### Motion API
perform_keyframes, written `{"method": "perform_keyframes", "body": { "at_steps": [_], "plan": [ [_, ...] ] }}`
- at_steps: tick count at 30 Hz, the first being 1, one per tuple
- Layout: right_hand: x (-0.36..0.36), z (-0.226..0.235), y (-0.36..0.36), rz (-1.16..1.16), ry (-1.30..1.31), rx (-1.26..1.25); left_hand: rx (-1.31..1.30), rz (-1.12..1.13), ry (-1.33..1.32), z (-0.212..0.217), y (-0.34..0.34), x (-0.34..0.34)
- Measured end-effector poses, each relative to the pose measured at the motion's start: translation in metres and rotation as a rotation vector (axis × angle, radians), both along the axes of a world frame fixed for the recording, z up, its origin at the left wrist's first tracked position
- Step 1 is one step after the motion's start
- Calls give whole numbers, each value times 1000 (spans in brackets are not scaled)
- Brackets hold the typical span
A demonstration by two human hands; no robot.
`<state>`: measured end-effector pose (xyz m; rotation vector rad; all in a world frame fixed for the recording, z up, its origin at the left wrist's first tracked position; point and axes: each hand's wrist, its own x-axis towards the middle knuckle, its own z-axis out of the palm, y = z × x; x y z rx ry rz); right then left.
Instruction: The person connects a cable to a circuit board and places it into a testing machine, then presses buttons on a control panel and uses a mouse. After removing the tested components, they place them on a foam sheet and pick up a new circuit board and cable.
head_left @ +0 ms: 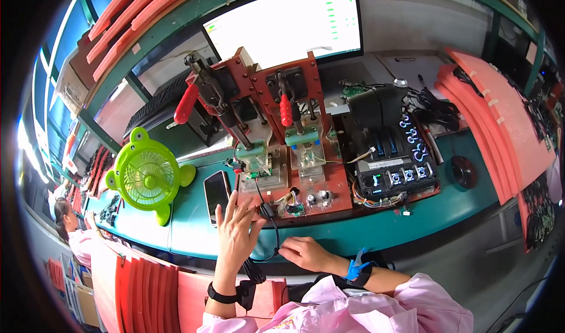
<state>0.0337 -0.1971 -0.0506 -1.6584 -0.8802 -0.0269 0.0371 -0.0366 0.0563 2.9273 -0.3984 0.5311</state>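
The black cable with a thick cylindrical sleeve [268, 210] runs roughly upright, lower centre of the frame, just right of the fingers-spread left hand [237, 233], its bottom bend beside the curled right hand [307, 254], whose grip I can't tell.

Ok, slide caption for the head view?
Left hand and right hand near a black cable, before a red clamp fixture.

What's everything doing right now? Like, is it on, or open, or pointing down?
Monitor: lit
Frog fan: standing; cannot tell if spinning
Phone: lying flat, screen looks dark
Black control box: lights glowing
Left red handle: slanting down
Right red handle: pointing down
Left hand: open, fingers spread
Right hand: fingers curled, by the black cable
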Motion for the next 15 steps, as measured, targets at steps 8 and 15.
{"method": "perform_keyframes", "body": {
  "at_steps": [8, 15],
  "plan": [
    [-11, 9, 11, -172, 31, 179, -2, -39, 19, 4, 5, 1],
    [-1, 24, 18, -165, -353, -302, 242, -157, -2, 7, -1, 10]
  ]
}}
